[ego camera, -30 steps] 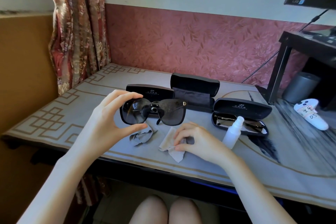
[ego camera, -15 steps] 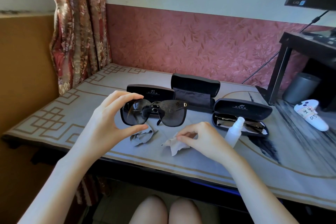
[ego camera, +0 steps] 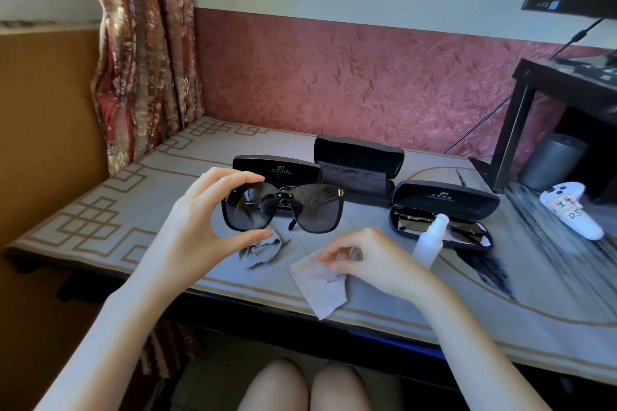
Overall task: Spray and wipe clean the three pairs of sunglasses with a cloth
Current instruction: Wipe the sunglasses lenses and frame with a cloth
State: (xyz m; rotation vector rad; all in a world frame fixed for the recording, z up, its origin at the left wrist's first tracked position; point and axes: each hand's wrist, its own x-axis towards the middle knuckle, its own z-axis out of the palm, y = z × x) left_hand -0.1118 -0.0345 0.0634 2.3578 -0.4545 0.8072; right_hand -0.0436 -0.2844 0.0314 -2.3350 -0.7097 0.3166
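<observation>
We log the left hand (ego camera: 197, 220) pinching the black sunglasses (ego camera: 315, 215) by one lens rim, thumb under and fingers over the top, so they hang in the air above the worktop (ego camera: 100, 210), mid-way back. The right hand (ego camera: 370, 257) pinches an edge of the grey cloth (ego camera: 317, 294), which lies at the front edge.

Handling, our call: the frame is light and stiff, and the lenses smear and scratch easily, so hold it by the rim or an arm, never by the lens faces. The cloth is thin and limp and is best bunched over the fingertips. The spray bottle (ego camera: 429, 240) is small and looks easy to tip.

Counts:
- **Cases:** three open cases (ego camera: 444, 198) in a row toward the back.
- **Sunglasses:** two pairs confirmed, the held one and a second pair (ego camera: 467, 230) in the right-side case. We cannot tell about a third, because the left case is hidden behind the held pair.
- **Cloths:** two grey cloths, counting the crumpled cloth (ego camera: 260, 250) under the held pair.
- **Bottles:** one.
</observation>
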